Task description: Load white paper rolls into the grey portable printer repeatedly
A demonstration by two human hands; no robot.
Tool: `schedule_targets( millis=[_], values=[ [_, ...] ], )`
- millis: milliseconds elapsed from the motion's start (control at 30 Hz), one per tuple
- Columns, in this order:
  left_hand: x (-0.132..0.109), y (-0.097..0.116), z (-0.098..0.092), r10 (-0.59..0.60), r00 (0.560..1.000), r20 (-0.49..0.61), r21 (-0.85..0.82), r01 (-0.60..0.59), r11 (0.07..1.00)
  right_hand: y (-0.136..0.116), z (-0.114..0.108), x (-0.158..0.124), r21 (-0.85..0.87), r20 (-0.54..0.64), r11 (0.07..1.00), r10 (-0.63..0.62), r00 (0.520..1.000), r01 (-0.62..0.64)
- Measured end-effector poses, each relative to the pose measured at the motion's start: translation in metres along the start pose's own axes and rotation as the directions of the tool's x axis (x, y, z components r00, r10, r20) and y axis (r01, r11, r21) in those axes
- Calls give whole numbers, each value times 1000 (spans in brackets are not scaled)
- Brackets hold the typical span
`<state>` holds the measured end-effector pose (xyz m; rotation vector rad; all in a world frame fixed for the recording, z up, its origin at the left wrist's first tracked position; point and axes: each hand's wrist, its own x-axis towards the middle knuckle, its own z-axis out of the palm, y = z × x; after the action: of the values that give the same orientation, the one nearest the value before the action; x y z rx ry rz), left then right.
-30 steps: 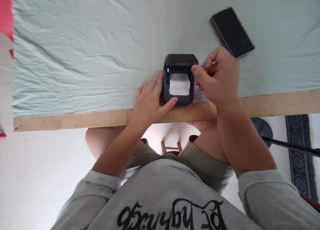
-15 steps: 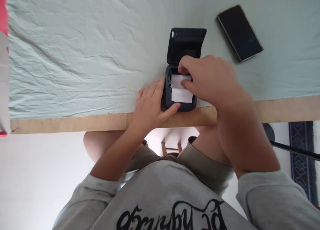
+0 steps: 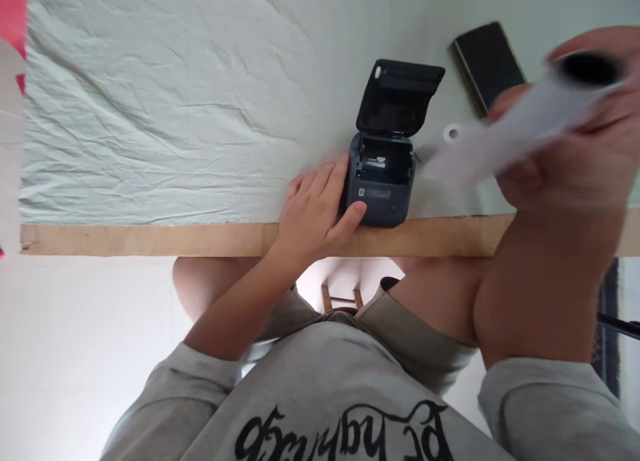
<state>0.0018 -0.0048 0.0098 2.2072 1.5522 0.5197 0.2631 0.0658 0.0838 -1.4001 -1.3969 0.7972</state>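
Note:
A small dark portable printer (image 3: 383,211) stands at the table's front edge, its lid (image 3: 400,94) raised. The paper bay (image 3: 385,161) inside holds no paper, and a small white label shows in it. My left hand (image 3: 313,211) holds the printer's left side, fingers along it and thumb on the front corner. To the right, my right hand (image 3: 575,141) is closed around a white paper roll (image 3: 530,124), lifted clear of the printer and blurred by motion. Its dark round end faces up, and a loose paper part extends toward the printer. A small white ring (image 3: 453,133) shows beside that loose part.
A dark phone (image 3: 487,64) lies behind the paper roll, partly covered by it and my right hand. Pale green cloth (image 3: 175,114) covers the table, with a wooden edge (image 3: 150,241) in front. A red and white object (image 3: 11,81) stands at the far left.
My right hand has moved up and right out of the printer, taking the white paper from its bay. My left hand stays on the printer; the view has shifted slightly.

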Motion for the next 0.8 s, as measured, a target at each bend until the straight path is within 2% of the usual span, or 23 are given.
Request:
schedule_targets(
  millis=[67,133,167,200,300,333,433,500,567,633,733,800],
  values=[
    [0,1,-1,-2,1000,-2,-5,2,1000,11,-9,1,122,35,983,130,991,-133],
    [0,1,-2,-9,1000,-4,1,9,1000,22,-8,3,290,3,917,284,959,-273],
    [1,1,-2,-13,1000,-4,6,13,1000,29,-5,4,370,-50,880,339,940,-298],
    [1,1,-2,-14,1000,-2,9,14,1000,36,-1,5,429,-167,860,377,911,-277],
    [2,1,-2,-11,1000,-1,12,11,1000,62,6,5,372,-277,905,319,906,-205],
    [2,1,-2,-8,1000,-1,14,8,1000,70,6,4,314,-294,931,284,912,-189],
    [2,0,-2,-10,1000,3,24,10,1000,84,0,-1,-56,-257,985,146,955,-166],
    [3,0,-2,-16,1000,8,30,16,999,86,-7,-3,-292,-219,949,57,974,-122],
    [3,0,-2,-18,1000,6,26,18,1000,83,-12,-3,-444,-196,893,-14,980,-76],
    [3,0,-3,-18,1000,5,12,18,1000,79,-16,-4,-512,-142,858,-39,989,-40],
    [4,0,-3,-21,1000,8,-11,21,1000,76,-19,-6,-541,-18,841,-49,999,31],
    [4,0,-3,-17,1000,9,-21,17,1000,76,-20,-8,-553,19,831,-67,998,67]
  ],
)
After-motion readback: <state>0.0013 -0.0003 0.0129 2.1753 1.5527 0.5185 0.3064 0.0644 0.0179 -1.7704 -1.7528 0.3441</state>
